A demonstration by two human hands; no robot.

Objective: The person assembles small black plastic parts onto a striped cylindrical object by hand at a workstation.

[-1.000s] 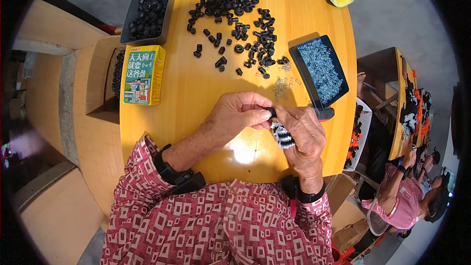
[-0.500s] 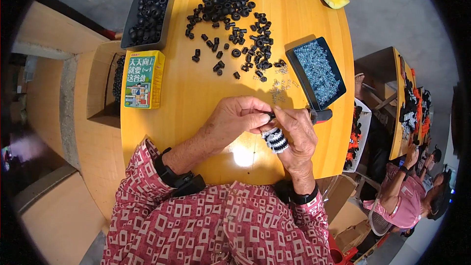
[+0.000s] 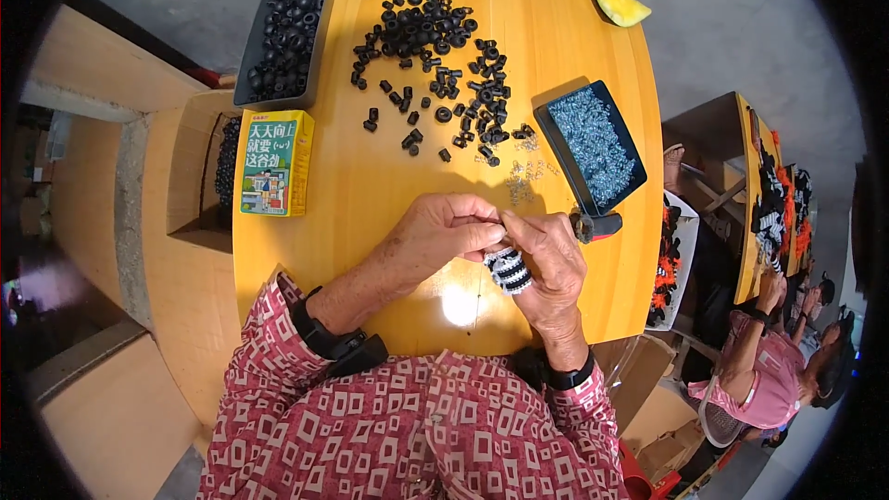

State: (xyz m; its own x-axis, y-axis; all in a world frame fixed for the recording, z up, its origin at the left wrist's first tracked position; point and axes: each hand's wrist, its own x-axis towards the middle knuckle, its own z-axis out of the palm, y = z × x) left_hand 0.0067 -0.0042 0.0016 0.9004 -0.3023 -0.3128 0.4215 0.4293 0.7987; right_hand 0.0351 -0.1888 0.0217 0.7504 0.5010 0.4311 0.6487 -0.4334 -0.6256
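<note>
Above the near part of the wooden table, my two hands meet at the fingertips. Thumb and fingers of my left hand (image 3: 437,233) pinch together, with a sliver of a small black piece (image 3: 501,224) showing at the tips, mostly hidden. Held against the palm of my right hand (image 3: 553,257) is a black-and-white striped crocheted piece (image 3: 508,272); its thumb and index finger press close to the left fingertips. Beyond the hands lie many loose black plastic parts (image 3: 482,106) and a scatter of tiny clear parts (image 3: 526,181).
A dark tray of clear parts (image 3: 641,169) stands right, beside a black-and-red object (image 3: 600,226). At left are a tray of black balls (image 3: 319,56) and a yellow-green drink carton (image 3: 276,165). A yellow fruit slice (image 3: 620,2) lies far right. Another person (image 3: 755,375) sits at right.
Both hands have shifted slightly left and nearer, still joined. The black piece between the fingertips shows less now, and the striped piece has tipped a little.
</note>
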